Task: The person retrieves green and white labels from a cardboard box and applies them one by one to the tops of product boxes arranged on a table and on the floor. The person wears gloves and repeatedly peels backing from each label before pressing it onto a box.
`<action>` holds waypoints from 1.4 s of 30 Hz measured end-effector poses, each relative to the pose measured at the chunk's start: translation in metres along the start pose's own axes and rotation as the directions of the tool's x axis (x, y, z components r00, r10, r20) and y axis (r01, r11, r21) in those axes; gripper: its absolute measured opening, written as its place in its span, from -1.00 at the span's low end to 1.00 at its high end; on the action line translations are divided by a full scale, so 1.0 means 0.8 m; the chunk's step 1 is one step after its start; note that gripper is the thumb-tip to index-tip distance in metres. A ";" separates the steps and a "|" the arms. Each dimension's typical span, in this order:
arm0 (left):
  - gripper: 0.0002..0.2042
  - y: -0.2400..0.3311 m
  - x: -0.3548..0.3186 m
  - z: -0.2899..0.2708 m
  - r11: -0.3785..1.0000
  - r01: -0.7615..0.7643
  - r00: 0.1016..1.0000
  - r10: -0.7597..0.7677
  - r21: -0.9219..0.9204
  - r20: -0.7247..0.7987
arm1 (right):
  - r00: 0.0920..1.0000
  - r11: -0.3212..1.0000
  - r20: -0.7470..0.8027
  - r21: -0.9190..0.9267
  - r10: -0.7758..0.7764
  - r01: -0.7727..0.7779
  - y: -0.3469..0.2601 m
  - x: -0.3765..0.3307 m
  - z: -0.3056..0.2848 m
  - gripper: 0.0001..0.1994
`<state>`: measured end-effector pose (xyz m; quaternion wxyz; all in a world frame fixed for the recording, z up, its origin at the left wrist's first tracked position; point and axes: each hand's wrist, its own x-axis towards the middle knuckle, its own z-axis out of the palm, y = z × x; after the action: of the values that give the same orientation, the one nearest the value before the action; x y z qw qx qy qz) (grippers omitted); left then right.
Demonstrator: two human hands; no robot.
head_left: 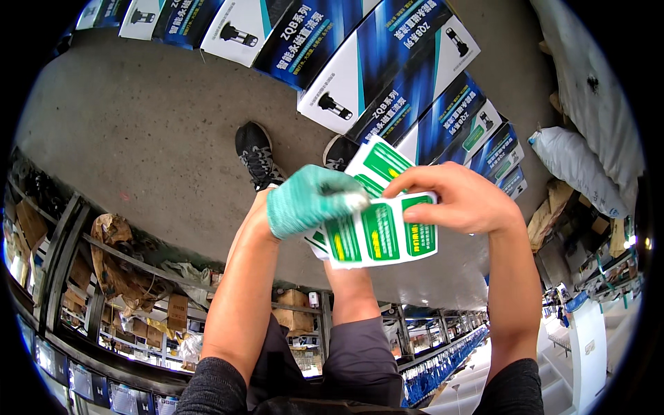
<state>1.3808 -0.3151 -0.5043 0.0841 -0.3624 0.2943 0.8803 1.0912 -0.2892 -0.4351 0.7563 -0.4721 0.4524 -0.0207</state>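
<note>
Sheets of green and white sticker labels (381, 232) with yellow print are held up in front of me, above my knees. My left hand (311, 202), in a teal knit glove with a pale, smeared fingertip, is closed on the left side of the sheets. My bare right hand (463, 198) is at their right side, its thumb and forefinger curled at the top right edge of the front sheet. Another green and white sheet (379, 163) sticks up behind, between the two hands. Whether one label is lifting off cannot be made out.
Blue and white printed cartons (387, 76) stand in rows ahead and to the right. White sacks (577, 166) lie at the far right. A metal rack (69, 242) with cardboard and brown wrapping is at the left. My shoe (256, 152) is on the grey concrete floor (138, 124).
</note>
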 end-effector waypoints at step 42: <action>-0.66 -0.025 0.008 0.011 0.901 -0.148 0.962 0.035 -0.408 -0.272 | 0.763 0.979 -0.629 0.014 -0.150 0.204 -0.016 0.017 0.127 -0.75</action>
<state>1.3781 -0.2942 -0.5134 -0.0777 -0.4687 0.1208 0.8716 1.1755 -0.2319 -0.4204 0.5770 -0.4478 0.6293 -0.2655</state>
